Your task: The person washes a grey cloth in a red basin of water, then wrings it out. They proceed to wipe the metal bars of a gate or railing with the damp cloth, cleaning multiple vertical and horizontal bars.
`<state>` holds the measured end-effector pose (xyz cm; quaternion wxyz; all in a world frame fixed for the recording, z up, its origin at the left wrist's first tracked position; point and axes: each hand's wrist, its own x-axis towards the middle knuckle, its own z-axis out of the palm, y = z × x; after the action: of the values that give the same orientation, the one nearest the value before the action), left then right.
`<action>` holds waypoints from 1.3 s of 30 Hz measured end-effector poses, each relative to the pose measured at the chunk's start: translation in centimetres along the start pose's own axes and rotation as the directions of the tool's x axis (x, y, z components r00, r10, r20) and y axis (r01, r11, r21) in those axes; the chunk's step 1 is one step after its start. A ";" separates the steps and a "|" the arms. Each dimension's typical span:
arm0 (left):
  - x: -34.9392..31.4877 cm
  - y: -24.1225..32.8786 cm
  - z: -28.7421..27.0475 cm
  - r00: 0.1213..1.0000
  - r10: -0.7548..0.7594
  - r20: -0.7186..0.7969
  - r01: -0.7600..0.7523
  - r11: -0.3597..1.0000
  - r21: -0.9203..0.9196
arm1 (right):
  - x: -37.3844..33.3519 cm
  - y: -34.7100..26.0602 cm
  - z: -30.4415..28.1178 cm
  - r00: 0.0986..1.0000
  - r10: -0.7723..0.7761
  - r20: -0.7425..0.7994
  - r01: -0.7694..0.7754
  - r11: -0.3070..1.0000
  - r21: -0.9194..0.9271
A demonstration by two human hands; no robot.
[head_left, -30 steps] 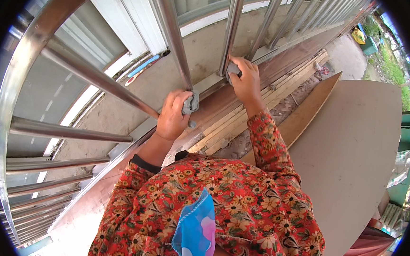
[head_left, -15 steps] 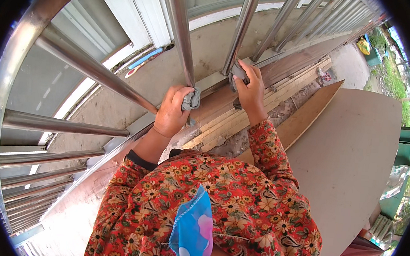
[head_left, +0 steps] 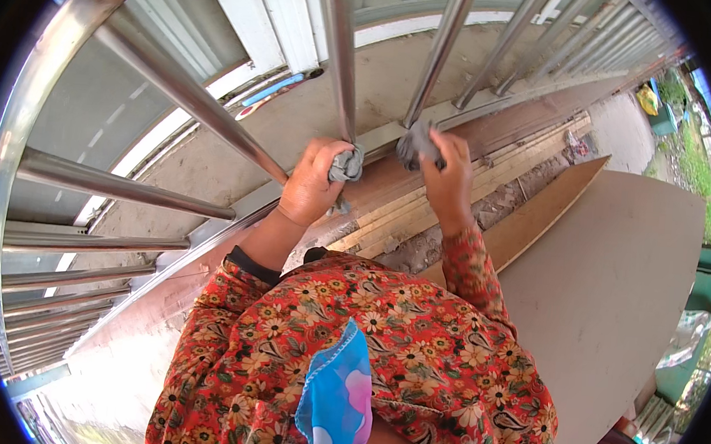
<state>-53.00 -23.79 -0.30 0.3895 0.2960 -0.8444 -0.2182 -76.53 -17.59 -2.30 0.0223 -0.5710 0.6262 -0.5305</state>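
Observation:
My left hand [head_left: 308, 187] is closed round a crumpled grey rag [head_left: 345, 165], part of which hangs below the fingers. That rag is at the foot of a shiny metal railing bar [head_left: 340, 56]. A second bunched grey rag [head_left: 417, 146] is pinched in my right hand [head_left: 450, 183], just below the foot of the neighbouring metal bar [head_left: 443, 55]. Slight motion blur softens the right hand and its rag. Both forearms reach forward in red flowered sleeves.
Behind the bars runs a dusty concrete ledge [head_left: 390, 80] with a blue-handled tool [head_left: 272, 89]. Wooden strips [head_left: 491, 170] lie in rubble beyond the low wall. A curved board [head_left: 555, 199] and a large grey panel [head_left: 608, 264] stand at right. A curved metal rail [head_left: 29, 117] bounds the left.
The view has shifted a little, moving the railing rightward in the picture. My right hand has drawn the rag slightly down from beside its bar. The left hand still grips its rag.

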 end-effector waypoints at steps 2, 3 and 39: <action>-0.1 0.0 -0.1 1.000 -0.019 0.003 0.019 0.999 0.036 | -0.5 -2.0 -0.2 0.974 -0.205 0.098 0.209 0.977 -0.032; -0.1 0.0 -0.1 0.999 -0.033 0.015 0.032 0.999 0.044 | -0.4 -3.0 -0.2 0.935 -0.329 0.134 0.335 0.942 -0.025; 4.3 1.1 -0.1 0.886 -0.037 -0.463 0.093 0.991 0.098 | 1.7 -4.4 4.0 0.990 -0.107 0.092 0.087 0.976 0.199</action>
<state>-55.51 -25.92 2.73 0.5527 0.3899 -0.7291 -0.1049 -71.53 -20.49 -0.01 0.0842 -0.6224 0.5408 -0.5596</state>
